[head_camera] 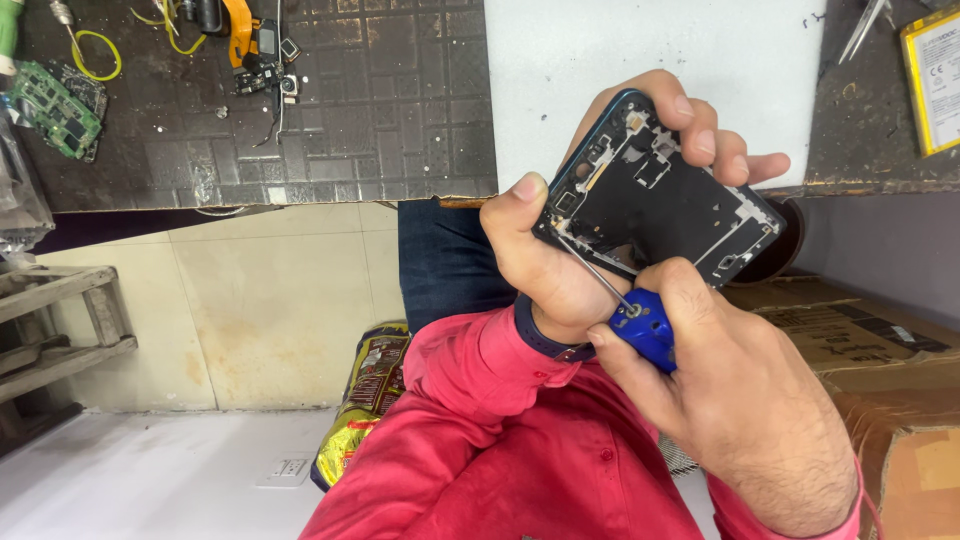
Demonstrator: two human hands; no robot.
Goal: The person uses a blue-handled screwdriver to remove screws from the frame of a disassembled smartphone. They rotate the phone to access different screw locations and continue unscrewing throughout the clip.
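Observation:
My left hand [545, 270] grips an opened phone body [660, 200], a dark frame with a blue rim and its inner side facing me. The thumb lies on one edge and the fingers wrap over the far edge. My right hand [740, 400] holds a small screwdriver by its blue handle [648, 330]. Its thin metal shaft [592, 268] runs up and left, with the tip resting on the frame's near edge by my left thumb. Both arms wear red sleeves.
A dark tiled mat [380, 100] carries a green circuit board [45, 105], a yellow wire loop [95, 55] and small phone parts [250, 50]. Beside it lie a white sheet [650, 50], tweezers [865, 25] and a yellow-edged battery [935, 80]. A cardboard box [880, 350] stands at right.

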